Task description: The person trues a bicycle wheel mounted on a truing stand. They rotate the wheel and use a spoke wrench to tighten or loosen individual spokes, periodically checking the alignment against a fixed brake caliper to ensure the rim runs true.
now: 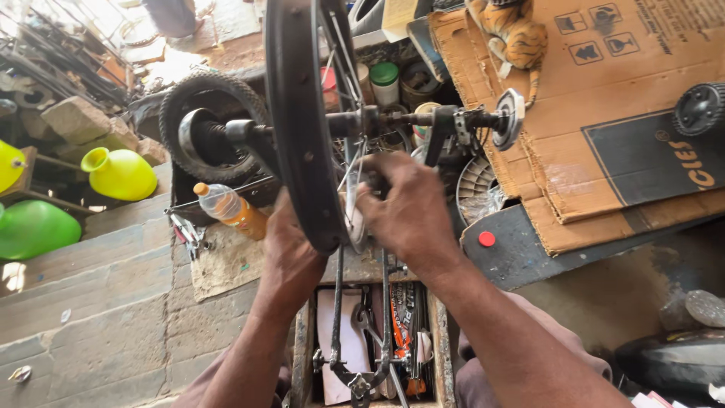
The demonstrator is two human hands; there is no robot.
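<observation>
Head view shows you the black-rimmed spoked bicycle wheel [302, 113] edge-on, standing upright between your 2 hands and held in a thin black metal truing stand [361, 332]. Its rim runs from the top of the picture down to just above the stand's legs, and its axle [423, 119] lies crosswise, pointing left to right, ending in a round silver disc [510, 117].

Your left hand [291, 245] is closed against the lower rim from the left side. Your right hand [408, 208] sits on the other side of the rim, fingers curled in at the spokes; you cannot tell whether they pinch a spoke or a small tool. Both hands are about equally close, 1 on each flank of the rim.

Below the wheel lies an open wooden tool tray [434, 332] with tools inside.

To the left, a clear plastic bottle with orange liquid and orange cap [230, 210] lies on the brick ledge [98, 317], near a yellow plastic jug [119, 174] and a green plastic vessel [34, 227]. To the right, a flattened brown cardboard box [604, 98] carries dark square handling symbols near its top and a black panel with yellow lettering lower down. A striped toy tiger [517, 34] rests on its upper edge. A jar with a green lid [384, 79] stands behind the wheel.
</observation>
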